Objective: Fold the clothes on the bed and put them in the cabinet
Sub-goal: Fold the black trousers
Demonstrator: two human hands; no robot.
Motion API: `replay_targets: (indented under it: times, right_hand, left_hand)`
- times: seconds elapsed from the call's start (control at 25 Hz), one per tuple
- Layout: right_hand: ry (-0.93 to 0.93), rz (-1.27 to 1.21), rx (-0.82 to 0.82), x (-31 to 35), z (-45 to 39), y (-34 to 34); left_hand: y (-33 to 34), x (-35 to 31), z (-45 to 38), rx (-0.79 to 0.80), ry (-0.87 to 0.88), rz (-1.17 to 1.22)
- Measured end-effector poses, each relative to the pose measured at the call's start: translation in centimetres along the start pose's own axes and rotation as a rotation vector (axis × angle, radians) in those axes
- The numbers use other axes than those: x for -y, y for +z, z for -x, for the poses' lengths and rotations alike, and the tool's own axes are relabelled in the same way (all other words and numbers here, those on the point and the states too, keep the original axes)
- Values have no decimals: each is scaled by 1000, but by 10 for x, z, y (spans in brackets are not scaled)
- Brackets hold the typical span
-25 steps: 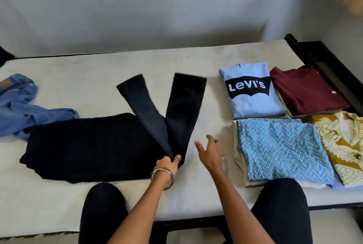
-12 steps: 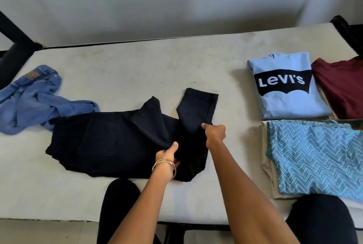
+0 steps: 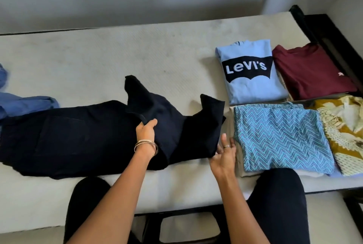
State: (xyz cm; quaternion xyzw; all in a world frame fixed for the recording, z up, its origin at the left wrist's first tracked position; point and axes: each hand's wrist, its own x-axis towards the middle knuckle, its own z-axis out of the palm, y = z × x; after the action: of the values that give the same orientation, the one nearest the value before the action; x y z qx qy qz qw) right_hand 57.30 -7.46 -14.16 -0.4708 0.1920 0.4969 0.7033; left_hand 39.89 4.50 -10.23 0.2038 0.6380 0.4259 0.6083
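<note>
Since half a second ago, both leg ends of the dark trousers (image 3: 82,137) are lying farther toward the folded stacks, and the right hand (image 3: 224,155) is no longer pinching the right leg higher up; it is now sitting at that leg's near edge. The left hand (image 3: 146,132) is gripping a fold of dark cloth where the two legs meet, its fingers (image 3: 152,123) curled and pinching the fabric. The right hand's fingers (image 3: 225,141) are spread, palm turned up, just touching the cloth's edge rather than closing on it.

The trousers are lying on the bed (image 3: 117,53), between the crumpled blue jeans (image 3: 25,104) at the left and the stacks at the right. Their long axis is running left to right across the mattress, waist end seemingly toward the jeans and the leg ends pointing right and away, splayed apart and partly rumpled.

Judging from this, the main risk is a crooked fold: with the legs not lying one on the other, doubling them over would be trapping creases. The right leg end is also lying just beside the zigzag-patterned top (image 3: 279,137), so a sweep of that hand could be dragging the stack askew, or nudging the Levi's shirt (image 3: 249,70) behind it. The loose right-hand contact could be letting the cloth slip as well.
</note>
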Motion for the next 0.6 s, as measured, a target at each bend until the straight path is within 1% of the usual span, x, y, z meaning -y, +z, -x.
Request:
replay_targets:
  times: [0.08,0.12,0.2,0.28,0.32,0.36,0.4,0.44,0.48,0.52,0.56,0.6]
  right_hand:
    - [18,-63,21,1,-5,14]
    - [-23,-61,44,5,-6,26]
    - [-202,45,114,13,-5,48]
    - [-418,149,225,29,18,61]
    - [-523,210,269,37,29,58]
    - [-643,288,281,45,38,50]
    - [-752,396,265,49,46,36]
    - [-856,560,230,50,51,19]
    - [-912,715,165,49,55,2]
    - [-911,816,74,45,54,-16]
    - [-864,836,-38,43,52,-31]
    - [-802,788,-159,43,47,-41]
  left_hand:
    - [-1,0,9,49,1,-26]
    - [0,-2,11,73,28,-69]
    - [5,-8,14,136,159,-284]
    - [16,-11,23,179,357,-567]
    - [22,-9,28,191,486,-708]
    - [28,-5,36,216,660,-836]
    - [34,3,44,275,867,-937]
    - [40,15,53,357,1077,-1021]
    - [43,29,59,454,1263,-1123]
    - [48,43,65,568,1355,-1262]
    - [53,56,71,678,1265,-1476]
    - [55,72,76,788,1046,-1722]
